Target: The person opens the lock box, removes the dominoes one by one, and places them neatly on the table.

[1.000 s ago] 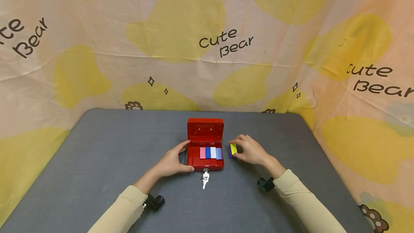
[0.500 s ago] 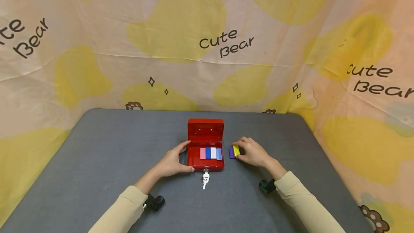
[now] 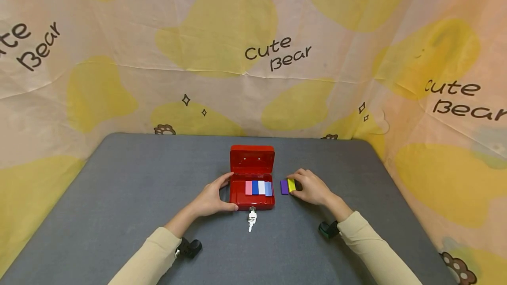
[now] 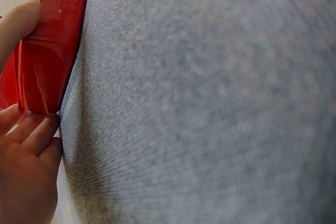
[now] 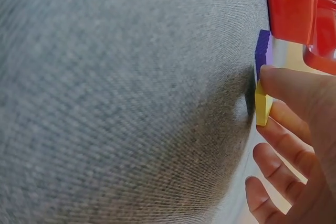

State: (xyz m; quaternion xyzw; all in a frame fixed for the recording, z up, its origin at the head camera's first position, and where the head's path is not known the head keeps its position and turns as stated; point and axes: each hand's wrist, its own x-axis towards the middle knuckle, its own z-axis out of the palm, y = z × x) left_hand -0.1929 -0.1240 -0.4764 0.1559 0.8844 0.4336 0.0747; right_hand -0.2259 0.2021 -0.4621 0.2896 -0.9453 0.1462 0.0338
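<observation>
Red box (image 3: 238,195), lid (image 3: 252,159) up, on the grey table (image 3: 336,166), with 4 blocks (image 3: 255,188) in a row inside: pink, blue, white, light blue. Keys (image 3: 252,218) at its front. Now, at the box's left end, left hand (image 3: 210,198) stretched wide, gripping between thumb and fingers. And over to the box's right, right hand (image 3: 310,187) pinching the yellow block (image 3: 291,185), fingers narrow, just beside the purple block (image 3: 284,187)!
</observation>
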